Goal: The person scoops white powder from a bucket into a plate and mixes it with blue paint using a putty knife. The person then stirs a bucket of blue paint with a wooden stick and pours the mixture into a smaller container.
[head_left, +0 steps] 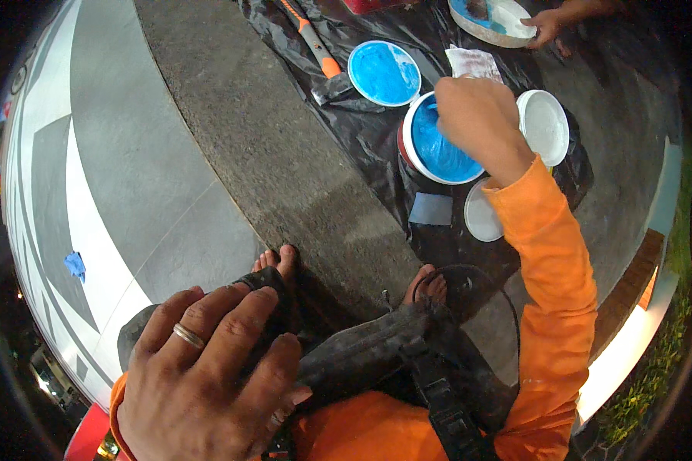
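Observation:
My right hand (477, 115) is closed over the rim of a round bucket (442, 150) of bright blue paint. Its fingers grip something whose blue-smeared tip barely shows; the hand hides the rest. Left of the bucket lies a round lid (384, 73) coated in the same blue. A white tub (544, 127) stands to the bucket's right, and a white lid (483, 213) lies just below. My left hand (215, 369), with a ring on one finger, is near my knee, fingers apart and holding nothing.
Black plastic sheeting (361, 146) covers the ground, bearing an orange-and-grey handled tool (315, 46), a stained cloth (473, 63) and a grey-blue square (430, 209). Another person's hand (544, 29) holds a paint-smeared white tray (488, 27). Grey and white painted ground (131, 154) spreads leftward, with blue tape (74, 265).

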The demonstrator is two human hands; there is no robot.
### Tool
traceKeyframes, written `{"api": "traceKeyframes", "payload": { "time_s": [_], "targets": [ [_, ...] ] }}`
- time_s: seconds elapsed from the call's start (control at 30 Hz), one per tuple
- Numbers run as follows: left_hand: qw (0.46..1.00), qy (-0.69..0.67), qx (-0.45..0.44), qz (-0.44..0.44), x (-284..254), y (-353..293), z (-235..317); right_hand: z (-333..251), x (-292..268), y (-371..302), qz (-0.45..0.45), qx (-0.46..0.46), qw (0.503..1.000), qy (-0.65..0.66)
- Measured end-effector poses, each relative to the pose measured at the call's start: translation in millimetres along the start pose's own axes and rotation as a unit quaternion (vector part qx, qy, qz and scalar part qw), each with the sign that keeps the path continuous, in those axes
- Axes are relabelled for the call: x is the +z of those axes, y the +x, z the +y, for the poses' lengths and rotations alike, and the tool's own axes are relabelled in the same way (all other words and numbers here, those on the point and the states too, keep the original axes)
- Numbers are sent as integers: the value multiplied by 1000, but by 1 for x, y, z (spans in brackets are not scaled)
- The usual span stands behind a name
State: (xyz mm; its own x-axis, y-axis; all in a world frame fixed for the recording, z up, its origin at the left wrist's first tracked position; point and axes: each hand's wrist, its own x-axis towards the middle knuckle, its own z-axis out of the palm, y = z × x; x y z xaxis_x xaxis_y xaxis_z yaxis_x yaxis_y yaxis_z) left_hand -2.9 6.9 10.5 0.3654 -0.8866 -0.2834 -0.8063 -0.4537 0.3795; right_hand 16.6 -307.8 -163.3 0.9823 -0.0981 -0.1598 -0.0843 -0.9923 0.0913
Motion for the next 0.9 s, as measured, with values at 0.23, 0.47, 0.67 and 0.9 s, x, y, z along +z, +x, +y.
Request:
{"api": "traceKeyframes", "payload": {
  "time_s": [0.23,0.47,0.67,0.9],
  "targets": [
    [1000,5,-4,-8,1,2,0,-23,-11,-19,-46,-103,994,9],
    [1000,-2,-13,-18,-1,6,2,7,6,-53,-71,-116,991,7],
    [1000,-3,-7,-30,-1,3,-1,41,11,-49,-45,-44,997,-33],
    [1000,1,-7,-15,1,6,2,47,-44,-48,-67,42,995,-67]
  ]
}}
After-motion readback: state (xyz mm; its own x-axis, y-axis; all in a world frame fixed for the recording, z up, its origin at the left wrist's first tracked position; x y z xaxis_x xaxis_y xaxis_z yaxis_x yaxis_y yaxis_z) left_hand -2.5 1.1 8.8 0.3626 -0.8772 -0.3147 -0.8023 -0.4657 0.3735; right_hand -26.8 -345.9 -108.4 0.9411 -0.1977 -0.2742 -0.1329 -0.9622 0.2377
